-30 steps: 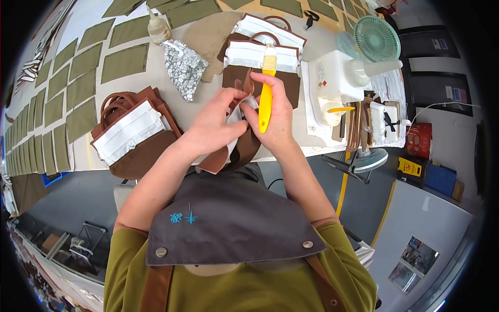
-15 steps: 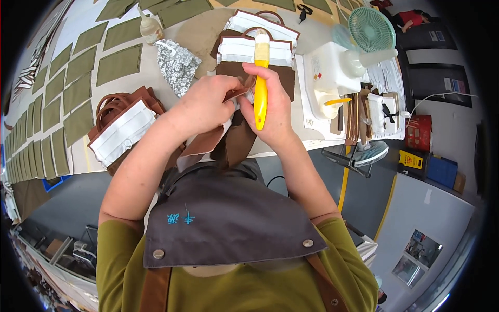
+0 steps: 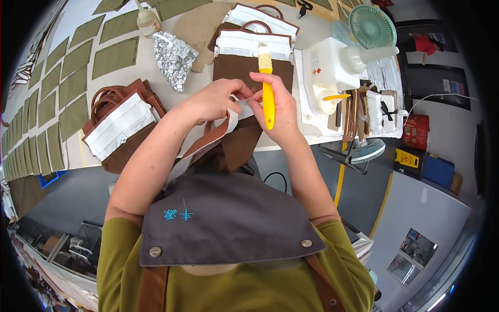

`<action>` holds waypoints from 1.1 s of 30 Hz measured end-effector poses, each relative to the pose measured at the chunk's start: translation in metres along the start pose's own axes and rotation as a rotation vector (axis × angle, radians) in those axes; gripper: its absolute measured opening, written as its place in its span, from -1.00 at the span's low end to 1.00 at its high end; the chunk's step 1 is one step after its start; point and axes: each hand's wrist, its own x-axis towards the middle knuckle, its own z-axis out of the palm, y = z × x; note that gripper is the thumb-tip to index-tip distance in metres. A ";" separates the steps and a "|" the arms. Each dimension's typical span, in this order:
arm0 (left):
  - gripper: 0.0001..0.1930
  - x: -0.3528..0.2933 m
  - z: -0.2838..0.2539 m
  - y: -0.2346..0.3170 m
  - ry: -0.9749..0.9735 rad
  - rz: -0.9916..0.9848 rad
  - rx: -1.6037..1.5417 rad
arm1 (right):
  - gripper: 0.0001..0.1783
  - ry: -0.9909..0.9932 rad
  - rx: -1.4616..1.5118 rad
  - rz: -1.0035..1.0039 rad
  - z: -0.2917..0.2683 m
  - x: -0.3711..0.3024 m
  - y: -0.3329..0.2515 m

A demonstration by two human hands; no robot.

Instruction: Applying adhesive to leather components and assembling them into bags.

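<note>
My right hand (image 3: 283, 112) is closed round a glue brush (image 3: 268, 101), its yellow handle lying along the palm and its pale bristle end pointing away from me. The thumb of that hand also pinches the edge of a brown, white-lined bag piece (image 3: 215, 136). From the other side my left hand (image 3: 210, 101) grips the same edge, its fingertips close to the right thumb. The piece hangs down toward my apron, partly hidden by my left forearm. Just beyond my hands lie flat brown bag panels (image 3: 253, 67) with white strips and curved handles.
A stack of brown handled pieces (image 3: 122, 127) lies left of my arm. Further off are a patterned cloth (image 3: 175, 58), a squeeze bottle (image 3: 148, 23) and rows of olive panels (image 3: 115, 57). On the right stand a white jug (image 3: 332, 65), a yellow-handled tool (image 3: 337, 97) and a green fan (image 3: 371, 28).
The brown piece has swung so that its white-lined edge stretches longer toward my apron. My left fingers have shifted along the edge, and the brush has moved slightly toward the right.
</note>
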 end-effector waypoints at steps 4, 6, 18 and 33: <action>-0.60 0.004 0.001 -0.005 -0.007 -0.072 -0.080 | -0.50 0.006 0.041 0.020 -0.008 0.004 0.000; -0.61 0.007 -0.001 -0.003 -0.114 -0.261 -0.261 | -0.53 0.014 0.068 0.021 -0.012 0.007 0.001; -0.62 0.019 0.004 0.011 -0.122 -0.324 -0.141 | -0.85 -0.086 0.046 0.048 -0.053 0.005 -0.037; -0.63 0.023 0.004 0.011 -0.150 -0.330 -0.149 | -0.89 -0.100 -0.141 -0.155 -0.061 0.019 -0.025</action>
